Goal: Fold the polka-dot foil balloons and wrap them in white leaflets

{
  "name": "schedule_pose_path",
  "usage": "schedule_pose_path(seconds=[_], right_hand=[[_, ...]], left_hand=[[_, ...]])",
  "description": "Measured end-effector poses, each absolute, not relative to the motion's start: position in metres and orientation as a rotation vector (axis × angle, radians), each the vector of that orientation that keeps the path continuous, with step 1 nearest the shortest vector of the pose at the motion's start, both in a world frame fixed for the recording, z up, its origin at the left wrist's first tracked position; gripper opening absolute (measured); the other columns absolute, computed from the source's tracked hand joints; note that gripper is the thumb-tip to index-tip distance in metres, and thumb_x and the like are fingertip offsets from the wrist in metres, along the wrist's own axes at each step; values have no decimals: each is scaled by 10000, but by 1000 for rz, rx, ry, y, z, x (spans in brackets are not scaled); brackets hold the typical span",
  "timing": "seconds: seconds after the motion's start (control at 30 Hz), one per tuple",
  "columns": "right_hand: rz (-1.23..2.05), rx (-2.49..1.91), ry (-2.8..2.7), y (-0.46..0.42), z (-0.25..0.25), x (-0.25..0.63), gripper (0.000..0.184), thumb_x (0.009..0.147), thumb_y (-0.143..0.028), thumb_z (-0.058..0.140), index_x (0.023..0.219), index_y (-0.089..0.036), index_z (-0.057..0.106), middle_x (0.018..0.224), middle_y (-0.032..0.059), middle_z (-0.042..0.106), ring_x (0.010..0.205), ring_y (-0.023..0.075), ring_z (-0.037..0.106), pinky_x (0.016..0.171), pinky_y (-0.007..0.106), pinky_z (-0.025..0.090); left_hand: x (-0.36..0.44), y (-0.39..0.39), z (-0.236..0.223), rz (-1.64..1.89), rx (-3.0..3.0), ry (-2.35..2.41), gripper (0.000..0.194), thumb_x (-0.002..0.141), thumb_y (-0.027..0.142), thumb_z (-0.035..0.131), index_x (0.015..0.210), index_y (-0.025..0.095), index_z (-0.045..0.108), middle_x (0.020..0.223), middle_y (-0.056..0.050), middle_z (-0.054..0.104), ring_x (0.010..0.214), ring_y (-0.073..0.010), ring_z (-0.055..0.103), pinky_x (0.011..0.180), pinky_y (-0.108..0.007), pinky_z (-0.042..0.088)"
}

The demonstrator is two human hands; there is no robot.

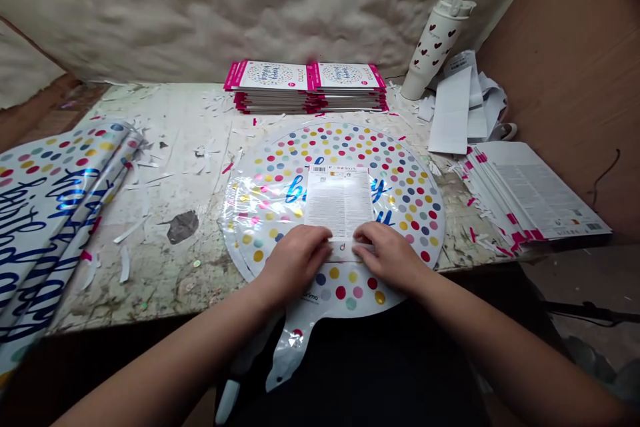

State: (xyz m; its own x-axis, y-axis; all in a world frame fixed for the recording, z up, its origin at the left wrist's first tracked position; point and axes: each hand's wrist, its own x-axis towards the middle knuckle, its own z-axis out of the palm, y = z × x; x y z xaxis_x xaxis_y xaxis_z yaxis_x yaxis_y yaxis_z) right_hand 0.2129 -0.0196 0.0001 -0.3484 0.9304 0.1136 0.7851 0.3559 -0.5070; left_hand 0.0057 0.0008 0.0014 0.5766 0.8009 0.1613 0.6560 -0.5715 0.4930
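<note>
A flat foil balloon [410,197] with coloured dots and blue lettering lies at the table's front edge, its tail [293,340] hanging over. On its middle rests a printed card sleeve [340,197], text and barcode side up. My left hand [300,253] grips the lower left edge of the card, thumb and fingers pinched together. My right hand [385,250] pinches the lower right edge the same way. Both hands rest over the balloon, and the card hides part of its lettering.
Two stacks of packed cards [310,87] stand at the back. A tumbler [435,47] and crumpled papers [455,107] are back right. More cards [540,193] lie at right, folded balloons [60,200] at left. Paper scraps [125,260] litter the table [200,120].
</note>
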Motion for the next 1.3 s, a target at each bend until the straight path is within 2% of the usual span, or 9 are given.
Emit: schedule_pose_path(seconds=[0.13,0.23,0.37,0.47,0.57,0.77,0.87,1.07,1.3], right_hand=[[302,-1359,-2474,-14,-1,216,223,835,-202,522,1039,-199,610,1159,109,580,1085,246,525,913,431,432],[194,-1202,-2718,-21,0,217,348,822,-187,528,1163,-126,561,1290,163,503,1187,277,471,937,421,440],[-104,-1324,-2908,-31,8,207,455,779,-41,489,1233,-67,506,1241,223,528,1047,337,577,680,403,556],[-265,-1215,-2839,-32,19,200,365,826,-57,423,1162,-46,566,1152,214,596,970,312,619,667,393,556],[-326,-1051,-2675,-32,28,197,332,861,-80,404,1134,-24,585,1126,190,621,1001,278,605,763,373,537],[-402,-1068,-2523,-39,28,190,310,865,-61,408,1102,-12,602,1079,211,638,983,285,612,757,393,528],[-295,-1091,-2488,-42,27,192,326,870,-64,385,1118,-40,596,1106,203,627,1011,281,599,791,410,517],[493,-1071,-2200,-21,29,198,344,860,-241,508,1199,-187,527,1060,88,653,966,191,594,842,345,496],[770,-937,-2173,-10,43,217,200,881,-243,467,845,-197,658,822,53,665,780,153,608,706,267,498]], left_hand=[[-2,12,-7,530,2648,1139,232,801,95,476,935,181,645,1118,-125,562,1018,-262,497,874,-426,424],[-17,6,1,633,2622,1278,276,808,98,433,975,171,641,1151,-155,545,1075,-306,462,913,-509,367],[-18,-20,26,401,1809,1251,179,836,303,504,834,174,629,827,-76,631,751,-203,581,696,-340,479],[-3,-34,35,216,917,969,309,848,435,490,951,166,603,846,-71,654,618,-146,608,536,-237,472],[11,-31,32,553,460,964,230,871,326,501,960,135,590,935,-95,652,712,-134,640,604,-215,502],[19,-13,27,799,322,1037,112,845,176,537,771,109,589,704,-53,643,613,-127,631,520,-201,506],[20,-12,26,755,136,952,179,870,197,499,747,106,593,633,-32,620,571,-109,609,517,-198,501],[20,-17,24,831,408,990,173,829,241,574,757,94,630,731,-74,681,660,-140,642,601,-227,524],[11,-11,26,812,548,1125,197,785,285,613,772,89,633,709,-86,687,635,-157,650,547,-225,521]])
